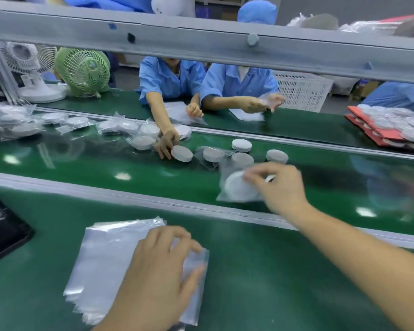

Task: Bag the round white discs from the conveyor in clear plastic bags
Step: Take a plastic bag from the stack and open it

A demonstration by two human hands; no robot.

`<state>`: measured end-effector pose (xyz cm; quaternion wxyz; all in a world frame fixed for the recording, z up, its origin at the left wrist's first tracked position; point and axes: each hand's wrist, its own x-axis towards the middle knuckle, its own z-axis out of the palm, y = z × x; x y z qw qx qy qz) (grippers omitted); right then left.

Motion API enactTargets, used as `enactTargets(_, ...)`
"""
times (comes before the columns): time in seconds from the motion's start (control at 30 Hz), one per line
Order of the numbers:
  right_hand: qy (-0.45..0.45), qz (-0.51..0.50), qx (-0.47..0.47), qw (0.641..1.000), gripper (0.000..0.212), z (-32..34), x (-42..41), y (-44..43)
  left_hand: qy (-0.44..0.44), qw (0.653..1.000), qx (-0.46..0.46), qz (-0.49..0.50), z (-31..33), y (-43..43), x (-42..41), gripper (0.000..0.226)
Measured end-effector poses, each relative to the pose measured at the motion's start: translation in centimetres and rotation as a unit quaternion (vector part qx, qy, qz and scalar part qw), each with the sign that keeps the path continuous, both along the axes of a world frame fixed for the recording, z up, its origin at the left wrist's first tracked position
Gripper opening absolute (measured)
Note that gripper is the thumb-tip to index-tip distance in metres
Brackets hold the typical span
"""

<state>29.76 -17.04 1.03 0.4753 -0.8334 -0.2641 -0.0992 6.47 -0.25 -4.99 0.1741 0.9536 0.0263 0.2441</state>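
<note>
Bright overhead light, glare spots on the belt (153,168), motion-blurred hands, wide-angle bowing.

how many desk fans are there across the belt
2: a white fan at the far left, and a green fan just right of it. More could be hidden behind the grey rail.

Glossy green conveyor belt (153,173), matt white discs (242,145), shiny clear plastic bags (105,256).

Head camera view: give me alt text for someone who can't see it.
The person's right hand pinches a bagged white disc on the green conveyor, while the left hand rests on a stack of clear bags. Beyond lie loose discs, with workers in blue opposite.
</note>
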Motion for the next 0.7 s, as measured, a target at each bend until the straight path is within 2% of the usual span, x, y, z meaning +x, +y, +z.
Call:
enactTargets(0.07, -0.044, -0.116, -0.093, 0.988, 0.019, 0.5, 5.7, -0.3, 0.062, 0.996, 0.057, -0.013, 0.2, 0.9, -0.3, 0.031)
enactTargets(0.13, -0.008, -0.192, -0.283, 0.940, 0.028, 0.1, 10.3, -0.6, 0.091, 0.992, 0.084, -0.034, 0.3, 0.6, -0.1, 0.032)
enactTargets(0.2, 0.085, -0.151, -0.382, 0.908, 0.032, -1.3, 12.2, -0.4, 0.082, 0.991, 0.088, -0.061, 0.1, -0.1, 0.3, 0.030)
enactTargets(0.23, 0.128, -0.099, -0.394, 0.905, 0.044, -2.0, 12.1, -0.3, 0.077, 0.991, 0.087, -0.068, 0.0, -0.5, 0.4, 0.029)
enactTargets(0.27, 0.164, -0.056, -0.387, 0.906, 0.061, -2.7, 11.5, 0.1, 0.074, 0.991, 0.083, -0.070, -0.2, -0.7, 0.5, 0.028)
enactTargets(0.3, 0.161, -0.025, -0.385, 0.909, 0.076, -3.3, 10.7, 0.4, 0.063, 0.992, 0.084, -0.070, -0.5, -0.8, 0.5, 0.026)
enactTargets(0.37, 0.069, -0.026, -0.414, 0.907, 0.093, -4.5, 9.2, 0.2, 0.048, 0.993, 0.078, -0.071, -0.7, -0.9, 0.4, 0.023)
enactTargets(0.4, 0.027, -0.034, -0.420, 0.907, 0.091, -4.8, 8.6, -0.1, 0.047, 0.994, 0.072, -0.071, -0.5, -0.9, 0.3, 0.020)
enactTargets(0.5, 0.006, -0.010, -0.374, 0.927, 0.070, -4.3, 6.1, -1.5, 0.039, 0.997, 0.040, -0.055, -0.2, -0.7, 0.1, 0.017)
enactTargets(0.6, -0.011, 0.043, -0.213, 0.976, 0.036, -2.7, 0.3, -3.6, 0.021, 0.999, -0.031, -0.019, 0.3, -0.2, 0.0, 0.015)
enactTargets(0.63, -0.035, 0.073, -0.188, 0.979, 0.029, -2.1, -1.8, -4.2, 0.019, 0.998, -0.063, -0.006, 0.4, -0.1, 0.0, 0.015)
enactTargets(0.7, -0.098, 0.157, -0.195, 0.963, 0.024, -1.5, -5.8, -5.4, 0.026, 0.992, -0.126, 0.013, 0.8, 0.1, 0.0, 0.016)
